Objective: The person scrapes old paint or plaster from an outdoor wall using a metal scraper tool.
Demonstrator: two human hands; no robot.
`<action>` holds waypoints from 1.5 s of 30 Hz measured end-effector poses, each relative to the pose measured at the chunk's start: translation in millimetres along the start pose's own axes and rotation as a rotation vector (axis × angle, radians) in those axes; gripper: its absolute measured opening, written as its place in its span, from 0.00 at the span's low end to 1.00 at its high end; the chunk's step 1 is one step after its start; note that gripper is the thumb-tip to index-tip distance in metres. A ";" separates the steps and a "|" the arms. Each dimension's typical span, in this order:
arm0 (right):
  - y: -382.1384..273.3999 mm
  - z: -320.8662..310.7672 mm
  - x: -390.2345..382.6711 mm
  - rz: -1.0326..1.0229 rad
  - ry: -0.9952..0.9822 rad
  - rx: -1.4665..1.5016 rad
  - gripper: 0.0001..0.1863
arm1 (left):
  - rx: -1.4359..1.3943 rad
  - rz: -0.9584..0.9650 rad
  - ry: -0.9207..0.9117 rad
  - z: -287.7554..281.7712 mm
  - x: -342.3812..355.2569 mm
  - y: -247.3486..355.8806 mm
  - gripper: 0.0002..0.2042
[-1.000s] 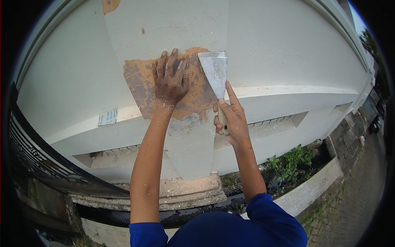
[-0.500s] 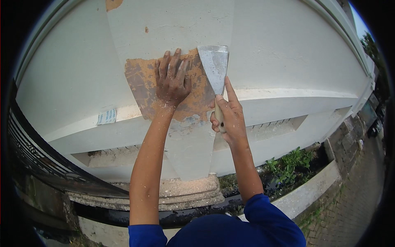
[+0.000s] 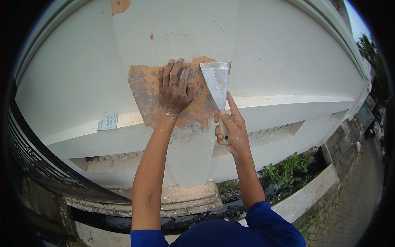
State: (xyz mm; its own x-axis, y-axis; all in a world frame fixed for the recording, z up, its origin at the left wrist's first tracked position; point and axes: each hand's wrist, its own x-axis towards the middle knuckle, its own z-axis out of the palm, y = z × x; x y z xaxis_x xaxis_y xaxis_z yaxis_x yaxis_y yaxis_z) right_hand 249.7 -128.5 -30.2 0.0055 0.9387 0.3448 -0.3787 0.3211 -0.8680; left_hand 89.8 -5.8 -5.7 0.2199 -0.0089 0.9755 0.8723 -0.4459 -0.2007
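Note:
A white-painted wall pillar (image 3: 177,37) has a bare orange-brown patch (image 3: 146,88) where the paint is gone. My left hand (image 3: 175,88) lies flat on that patch, fingers spread and dusty. My right hand (image 3: 231,129) grips the pale handle of a metal scraper (image 3: 216,80), index finger stretched along it. The broad blade points up and rests against the right edge of the patch, just beside my left hand.
A small paper sticker (image 3: 107,122) sits on the wall ledge at left. Paint dust covers the pillar base (image 3: 185,197). A dark metal railing (image 3: 29,160) curves at lower left. Green plants (image 3: 288,171) grow in a trough beside a paved path (image 3: 358,193) at right.
The scraper and my right hand have shifted slightly up along the patch's right edge. My left hand stays flat on the patch.

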 end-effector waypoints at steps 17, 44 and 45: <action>4.1 15.8 -1.0 -0.016 -0.007 -0.021 0.32 | -0.052 -0.008 0.037 1.2 2.0 -0.8 0.16; 10.9 20.7 -3.6 -0.016 0.032 -0.019 0.32 | -0.024 -0.045 0.004 2.7 -0.8 -3.9 0.23; 15.2 13.0 -7.1 -0.011 0.024 -0.027 0.32 | -0.024 -0.045 0.004 2.3 -1.2 -2.8 0.23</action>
State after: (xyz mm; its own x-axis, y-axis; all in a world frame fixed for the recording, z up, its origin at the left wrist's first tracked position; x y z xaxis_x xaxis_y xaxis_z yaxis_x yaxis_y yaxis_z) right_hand 231.9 -131.9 -41.2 0.0316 0.9378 0.3457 -0.3539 0.3340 -0.8736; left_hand 88.1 -2.5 -6.5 0.1784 0.0081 0.9839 0.8708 -0.4669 -0.1541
